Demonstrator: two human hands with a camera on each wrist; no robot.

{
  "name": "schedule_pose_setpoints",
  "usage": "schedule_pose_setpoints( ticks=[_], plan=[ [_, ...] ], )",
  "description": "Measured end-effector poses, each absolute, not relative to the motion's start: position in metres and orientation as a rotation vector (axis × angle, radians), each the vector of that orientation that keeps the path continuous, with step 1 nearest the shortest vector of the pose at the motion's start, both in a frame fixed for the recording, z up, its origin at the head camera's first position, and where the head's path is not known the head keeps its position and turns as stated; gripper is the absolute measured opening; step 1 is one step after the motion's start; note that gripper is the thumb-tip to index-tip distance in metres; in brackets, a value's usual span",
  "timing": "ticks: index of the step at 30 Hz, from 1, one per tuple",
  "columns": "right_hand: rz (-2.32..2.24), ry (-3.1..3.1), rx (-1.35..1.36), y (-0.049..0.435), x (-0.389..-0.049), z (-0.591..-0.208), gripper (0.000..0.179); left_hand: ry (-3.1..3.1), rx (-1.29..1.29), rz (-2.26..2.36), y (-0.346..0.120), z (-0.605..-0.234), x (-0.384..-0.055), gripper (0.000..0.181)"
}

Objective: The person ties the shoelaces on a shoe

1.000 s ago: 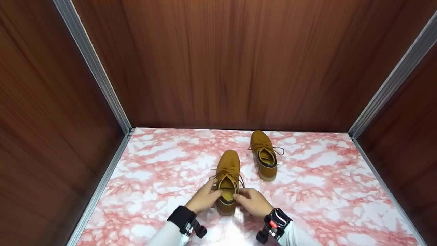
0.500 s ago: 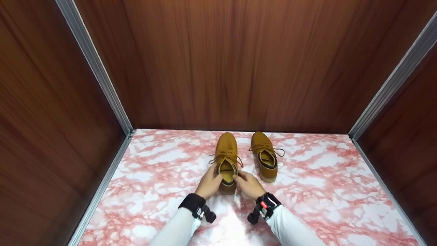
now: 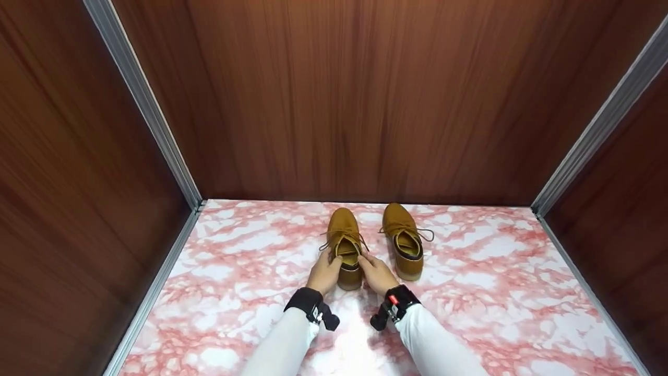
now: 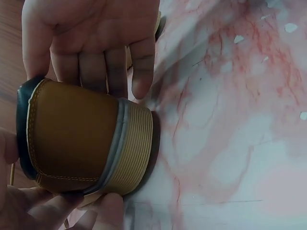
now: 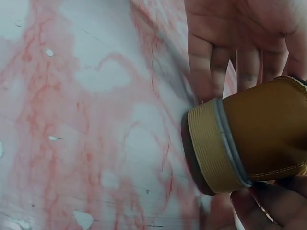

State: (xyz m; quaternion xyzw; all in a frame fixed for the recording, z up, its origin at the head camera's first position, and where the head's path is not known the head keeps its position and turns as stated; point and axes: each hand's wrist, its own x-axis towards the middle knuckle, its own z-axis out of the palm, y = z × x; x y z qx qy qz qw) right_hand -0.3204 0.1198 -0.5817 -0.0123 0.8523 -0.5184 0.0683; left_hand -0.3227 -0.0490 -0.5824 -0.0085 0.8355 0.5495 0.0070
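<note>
A tan lace-up shoe (image 3: pixel 343 222) points away from me, its toe toward the back panel. My left hand (image 3: pixel 324 274) grips the left side of its collar, the thumb hooked over the rim. On the opposite side my right hand (image 3: pixel 378 274) holds the collar in the same way. Both wrist views show the brown heel (image 4: pixel 79 132) with its ribbed pale sole (image 5: pixel 211 148) between the two hands. Whether the sole fully touches the surface I cannot tell. The matching shoe (image 3: pixel 409 266) stands just to the right, untouched, with its laces loose.
A dark wood-grain panel (image 3: pixel 334 104) closes off the back, and similar panels rise at both sides with grey metal corner strips (image 3: pixel 151 112). Beneath the shoes lies a pink-and-white marbled surface (image 3: pixel 496 292).
Both hands have carried the left shoe forward, toward the back panel, so it now stands nearly level with the other shoe. That right shoe has stayed in place.
</note>
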Motion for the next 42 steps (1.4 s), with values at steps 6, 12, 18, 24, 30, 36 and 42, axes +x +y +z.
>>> schedule_pose_setpoints(
  ticks=[6, 12, 18, 24, 30, 36, 42],
  plan=[
    [-1.564, 2.572, -0.007, 0.116, -0.325, -0.582, 0.059, 2.618, -0.019, 1.722, -0.048, -0.585, -0.329, 0.054],
    [-1.471, 2.704, -0.038, 0.111, -0.33, -0.579, 0.056, 2.641, -0.019, 1.719, -0.044, -0.588, -0.334, 0.056],
    [-1.449, 2.745, 0.001, 0.108, -0.332, -0.58, 0.057, 2.653, -0.063, 1.758, -0.038, -0.595, -0.337, 0.057],
    [-1.426, 2.755, 0.086, 0.105, -0.332, -0.583, 0.059, 2.625, -0.095, 1.816, -0.036, -0.598, -0.341, 0.057],
    [-1.43, 2.727, 0.135, 0.107, -0.332, -0.585, 0.064, 2.555, -0.121, 1.884, -0.038, -0.598, -0.339, 0.059],
    [-1.503, 2.604, 0.202, 0.112, -0.328, -0.59, 0.072, 2.494, -0.167, 1.948, -0.04, -0.606, -0.333, 0.07],
    [-1.571, 2.572, 0.212, 0.113, -0.326, -0.595, 0.07, 2.416, -0.228, 2.055, -0.044, -0.612, -0.327, 0.074]
  ],
)
